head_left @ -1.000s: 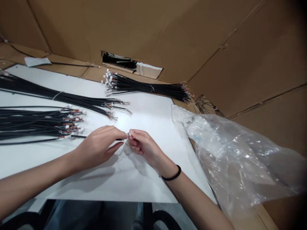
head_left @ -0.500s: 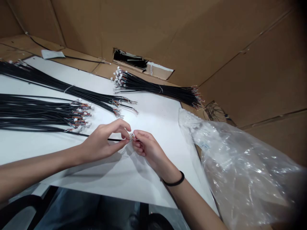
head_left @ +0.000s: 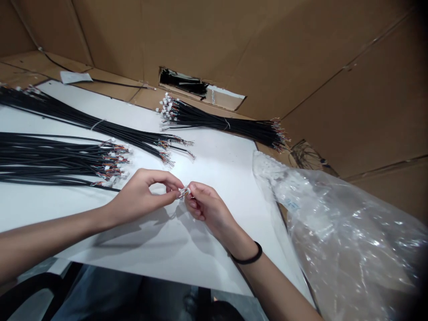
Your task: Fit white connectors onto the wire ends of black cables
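The left hand (head_left: 140, 194) and right hand (head_left: 207, 207) are together at the middle of the view, their fingertips meeting on a small connector (head_left: 183, 193) and pinching it from both sides. Its fine coloured wires are too small to follow. A black hair tie (head_left: 247, 259) circles the right wrist. The hands hover over a white sheet (head_left: 187, 267), with a black cable (head_left: 109, 188) reaching toward the left hand from 9 o'clock. Loose cables (head_left: 50, 160) lie at 9 o'clock, a tied bundle (head_left: 83, 120) at 10, and another tied bundle (head_left: 220, 125) at 12 to 1. A clear plastic bag (head_left: 344, 232) sits at 3 to 4 o'clock, against a cardboard wall (head_left: 234, 35).
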The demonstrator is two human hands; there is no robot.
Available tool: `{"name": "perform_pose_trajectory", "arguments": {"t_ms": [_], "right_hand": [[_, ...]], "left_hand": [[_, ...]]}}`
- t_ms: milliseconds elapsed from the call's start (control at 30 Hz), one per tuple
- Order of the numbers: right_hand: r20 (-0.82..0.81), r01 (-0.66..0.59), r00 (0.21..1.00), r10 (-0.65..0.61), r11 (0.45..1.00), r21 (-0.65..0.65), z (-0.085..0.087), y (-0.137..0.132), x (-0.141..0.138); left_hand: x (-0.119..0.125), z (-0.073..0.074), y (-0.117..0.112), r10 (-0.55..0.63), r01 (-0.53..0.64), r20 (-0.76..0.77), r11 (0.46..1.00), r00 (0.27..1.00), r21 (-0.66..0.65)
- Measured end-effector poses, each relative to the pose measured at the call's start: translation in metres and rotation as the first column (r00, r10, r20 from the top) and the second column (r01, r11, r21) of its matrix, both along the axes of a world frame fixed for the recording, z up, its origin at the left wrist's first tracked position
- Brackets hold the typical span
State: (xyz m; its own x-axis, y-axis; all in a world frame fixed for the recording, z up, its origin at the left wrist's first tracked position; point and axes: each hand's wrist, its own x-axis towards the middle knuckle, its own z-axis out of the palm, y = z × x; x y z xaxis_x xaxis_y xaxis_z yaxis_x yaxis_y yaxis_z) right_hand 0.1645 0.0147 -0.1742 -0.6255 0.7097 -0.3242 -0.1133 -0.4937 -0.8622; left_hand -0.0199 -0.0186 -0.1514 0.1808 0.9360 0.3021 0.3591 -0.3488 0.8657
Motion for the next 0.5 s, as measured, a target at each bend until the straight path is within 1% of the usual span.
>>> {"name": "perform_pose_trajectory", "arguments": {"t_ms": [33,67,133,200,267,333,433,500], "right_hand": [[-0.004,0.000,1.000,0.000,1.000,-0.002,-0.001,0.000,0.000],[-0.008,0.001,1.000,-0.001,1.000,-0.005,-0.001,0.000,0.000],[-0.020,0.003,1.000,-0.003,1.000,-0.008,-0.002,-0.001,-0.001],[-0.033,0.009,0.999,-0.009,1.000,0.000,-0.001,-0.002,-0.002],[-0.040,0.024,0.999,-0.024,1.000,0.018,0.000,-0.003,-0.002],[-0.044,0.042,0.998,-0.041,0.998,0.039,0.002,-0.005,-0.002],[-0.059,0.042,0.998,-0.039,0.997,0.063,0.006,-0.009,-0.002],[-0.067,0.037,0.997,-0.032,0.996,0.077,0.009,-0.011,-0.002]], "left_hand": [[0.000,-0.001,-0.001,0.024,-0.019,-0.045,0.993,0.999,0.115],[0.000,-0.001,-0.002,0.048,-0.025,-0.091,0.971,0.995,0.236],[0.000,-0.004,-0.004,0.082,0.004,-0.177,0.898,0.981,0.441],[0.000,-0.007,-0.006,0.126,0.045,-0.256,0.818,0.958,0.574],[0.000,-0.009,-0.008,0.194,0.067,-0.313,0.746,0.930,0.662],[0.000,-0.010,-0.010,0.252,0.084,-0.348,0.691,0.903,0.718],[-0.001,-0.008,-0.014,0.288,0.124,-0.394,0.650,0.873,0.750],[-0.002,-0.004,-0.016,0.305,0.154,-0.428,0.634,0.851,0.758]]}}
